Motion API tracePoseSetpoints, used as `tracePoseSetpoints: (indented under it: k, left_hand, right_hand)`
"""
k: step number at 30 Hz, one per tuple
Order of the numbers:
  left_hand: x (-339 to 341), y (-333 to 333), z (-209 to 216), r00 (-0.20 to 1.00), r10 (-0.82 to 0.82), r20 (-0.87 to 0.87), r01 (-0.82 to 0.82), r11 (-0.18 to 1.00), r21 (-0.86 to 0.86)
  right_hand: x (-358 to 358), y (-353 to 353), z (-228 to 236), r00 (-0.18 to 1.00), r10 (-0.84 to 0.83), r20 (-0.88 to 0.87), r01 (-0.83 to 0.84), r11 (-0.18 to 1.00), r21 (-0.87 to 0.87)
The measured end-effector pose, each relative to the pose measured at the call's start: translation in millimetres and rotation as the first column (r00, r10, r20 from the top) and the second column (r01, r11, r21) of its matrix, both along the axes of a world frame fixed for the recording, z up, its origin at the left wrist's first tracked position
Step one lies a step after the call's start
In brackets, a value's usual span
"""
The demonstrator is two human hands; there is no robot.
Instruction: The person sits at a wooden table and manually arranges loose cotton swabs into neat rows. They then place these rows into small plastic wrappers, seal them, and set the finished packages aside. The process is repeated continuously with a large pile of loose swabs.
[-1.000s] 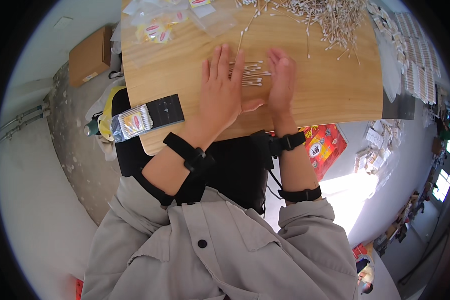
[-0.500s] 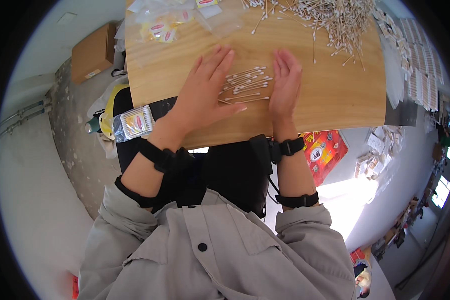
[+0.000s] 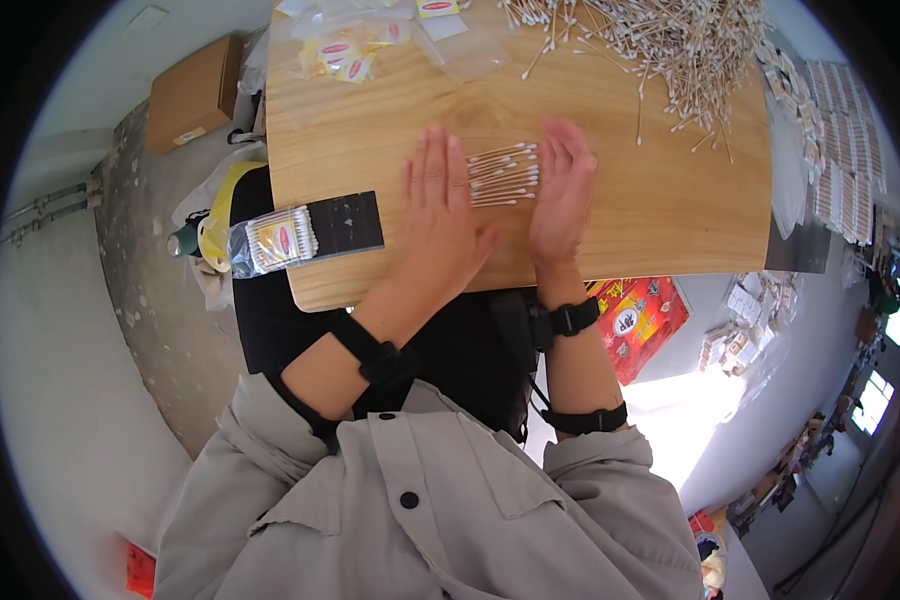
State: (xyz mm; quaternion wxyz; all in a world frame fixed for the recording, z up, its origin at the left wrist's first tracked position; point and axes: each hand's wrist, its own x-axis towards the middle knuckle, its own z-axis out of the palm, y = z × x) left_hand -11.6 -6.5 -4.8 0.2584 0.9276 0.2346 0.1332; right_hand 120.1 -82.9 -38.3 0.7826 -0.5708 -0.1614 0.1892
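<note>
The loose row of cotton swabs (image 3: 503, 177) lies on the wood between my hands, the sticks running crosswise, those at the far side slanting a little up toward the right. My left hand (image 3: 437, 215) is at their left ends, its back up, the fingers straight, mostly pressed together and pointing away from me, the thumb jutting out to the right, below the row. I can't tell whether the index finger touches those ends or lies just beside them. My right hand (image 3: 560, 190) is turned on its edge at the right ends, fingers close together and slightly bent. Neither hand pinches anything.

To even the ends well, I judge that both hands want to act like parallel walls, square to the sticks. Gentle, equal pressure seems best; sticks this thin would likely bow or ride over each other if squeezed hard. My thumb could guard the near side, where a swab might roll out.

The wooden tabletop (image 3: 670, 220) should let the sticks slide easily. Beyond my right hand sits a big heap of swabs (image 3: 695, 50), whose stray sticks are best kept apart from this row. Clear plastic bags (image 3: 350, 55) lie at the far left, and a filled swab packet (image 3: 281, 240) rests by the near left edge, overlapping a black strip (image 3: 348, 228).
</note>
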Motion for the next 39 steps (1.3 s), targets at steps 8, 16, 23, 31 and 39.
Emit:
tracePoseSetpoints:
  k: [8,16,23,31,39]
  left_hand:
    - [-19.8,-12.4,0.6,0.997,-0.004,-0.078,0.01,0.997,0.081]
    - [-2.4,-12.9,-6.5,0.998,-0.007,-0.062,0.012,0.997,0.078]
    - [7.5,-5.6,-9.3,1.0,-0.006,-0.02,0.008,0.995,0.096]
    - [6.4,-3.3,-10.8,1.0,0.019,-0.007,-0.018,0.994,0.105]
    - [-17.7,13.4,-11.0,0.999,0.053,0.008,-0.054,0.991,0.124]
  right_hand:
    - [-15.4,2.3,11.4,0.999,-0.049,0.001,0.049,0.999,-0.015]
    - [-15.2,0.9,4.5,0.999,0.042,0.004,-0.042,0.998,-0.044]
    - [4.9,20.0,8.4,0.994,0.07,0.078,-0.064,0.995,-0.08]
    - [-3.1,16.1,13.3,0.992,0.105,-0.07,-0.103,0.994,0.029]
    - [-9.0,15.3,12.6,0.995,0.05,-0.082,-0.048,0.998,0.027]
